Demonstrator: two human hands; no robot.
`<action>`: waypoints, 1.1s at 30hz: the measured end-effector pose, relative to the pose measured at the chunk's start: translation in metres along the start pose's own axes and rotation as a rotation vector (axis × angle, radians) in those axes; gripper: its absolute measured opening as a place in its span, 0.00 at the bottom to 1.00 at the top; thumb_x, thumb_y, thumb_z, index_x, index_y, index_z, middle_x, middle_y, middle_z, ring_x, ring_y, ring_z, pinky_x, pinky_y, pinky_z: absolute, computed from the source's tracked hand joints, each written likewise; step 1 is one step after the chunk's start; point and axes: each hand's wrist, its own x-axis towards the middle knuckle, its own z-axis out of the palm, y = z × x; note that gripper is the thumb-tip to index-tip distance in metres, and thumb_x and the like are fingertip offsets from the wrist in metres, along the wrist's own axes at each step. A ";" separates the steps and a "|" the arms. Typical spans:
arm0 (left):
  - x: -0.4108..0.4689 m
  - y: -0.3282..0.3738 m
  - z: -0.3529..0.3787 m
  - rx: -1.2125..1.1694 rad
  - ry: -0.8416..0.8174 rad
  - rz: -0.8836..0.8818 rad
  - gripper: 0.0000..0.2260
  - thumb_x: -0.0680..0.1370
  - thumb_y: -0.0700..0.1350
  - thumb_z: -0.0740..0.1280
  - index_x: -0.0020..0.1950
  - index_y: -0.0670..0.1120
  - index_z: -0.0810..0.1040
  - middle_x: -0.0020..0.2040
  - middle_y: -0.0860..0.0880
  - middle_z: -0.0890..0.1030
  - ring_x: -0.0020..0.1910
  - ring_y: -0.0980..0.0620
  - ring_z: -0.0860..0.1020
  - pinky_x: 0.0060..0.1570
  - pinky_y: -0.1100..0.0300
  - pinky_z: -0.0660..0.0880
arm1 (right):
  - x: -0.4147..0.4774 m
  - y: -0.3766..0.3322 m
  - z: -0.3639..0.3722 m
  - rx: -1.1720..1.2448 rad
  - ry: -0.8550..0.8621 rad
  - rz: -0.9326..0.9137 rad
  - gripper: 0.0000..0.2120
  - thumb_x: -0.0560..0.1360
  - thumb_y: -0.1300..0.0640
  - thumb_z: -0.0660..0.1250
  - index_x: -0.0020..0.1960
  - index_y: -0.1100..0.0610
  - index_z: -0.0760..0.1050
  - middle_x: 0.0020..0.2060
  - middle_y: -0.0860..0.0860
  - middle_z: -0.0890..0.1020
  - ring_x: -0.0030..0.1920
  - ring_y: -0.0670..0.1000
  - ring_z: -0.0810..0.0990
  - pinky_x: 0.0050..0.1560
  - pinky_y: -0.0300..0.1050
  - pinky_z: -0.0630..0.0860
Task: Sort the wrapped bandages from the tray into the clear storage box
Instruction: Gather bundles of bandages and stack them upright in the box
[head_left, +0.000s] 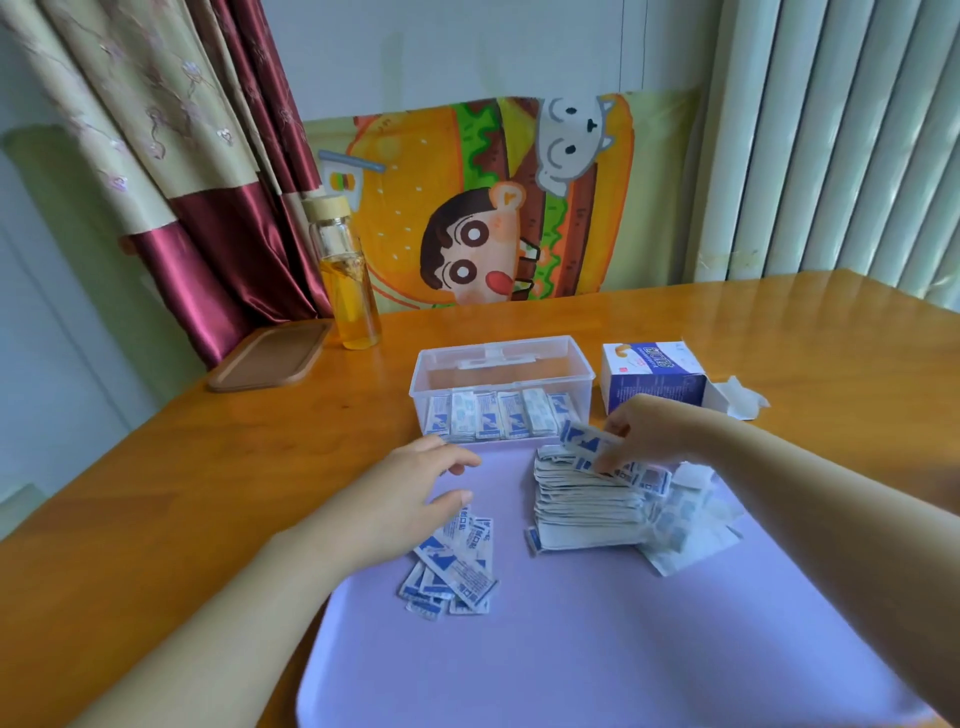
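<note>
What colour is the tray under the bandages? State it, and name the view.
Pale lilac: a plain light purple tray. The head view shows it best.

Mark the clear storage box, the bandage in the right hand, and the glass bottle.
clear storage box (501, 386): head view, front rim.
wrapped bandage (587, 441): head view, wrapper middle, pinched by right hand (649, 426).
glass bottle (353, 301): head view, body, at the yellow liquid.

The tabletop (675, 322) is glossy varnished wood. The tray (571, 649) looks like smooth matt lilac plastic. The storage box (501, 364) is clear plastic. The bandages (582, 499) wear printed paper wrappers; the curtain (208, 249) is shiny satin cloth.
</note>
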 end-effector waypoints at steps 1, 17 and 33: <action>-0.002 -0.002 0.000 -0.010 0.009 -0.002 0.16 0.79 0.50 0.62 0.68 0.56 0.70 0.58 0.59 0.71 0.57 0.63 0.69 0.55 0.71 0.64 | 0.000 0.001 -0.001 0.023 0.012 0.009 0.11 0.70 0.47 0.72 0.47 0.54 0.80 0.35 0.47 0.78 0.34 0.46 0.73 0.32 0.38 0.67; -0.003 0.043 0.019 -0.826 0.178 -0.196 0.15 0.75 0.61 0.65 0.53 0.53 0.81 0.49 0.54 0.84 0.49 0.58 0.81 0.57 0.50 0.75 | -0.035 -0.051 0.032 0.948 -0.153 -0.201 0.11 0.71 0.57 0.72 0.46 0.65 0.80 0.42 0.60 0.82 0.43 0.56 0.77 0.49 0.48 0.71; -0.008 0.030 0.017 -1.485 0.295 -0.514 0.06 0.76 0.40 0.66 0.52 0.44 0.79 0.42 0.47 0.83 0.34 0.55 0.83 0.33 0.60 0.78 | -0.022 -0.001 0.013 -0.022 0.168 0.001 0.12 0.73 0.49 0.68 0.52 0.54 0.81 0.48 0.49 0.82 0.47 0.50 0.79 0.46 0.41 0.77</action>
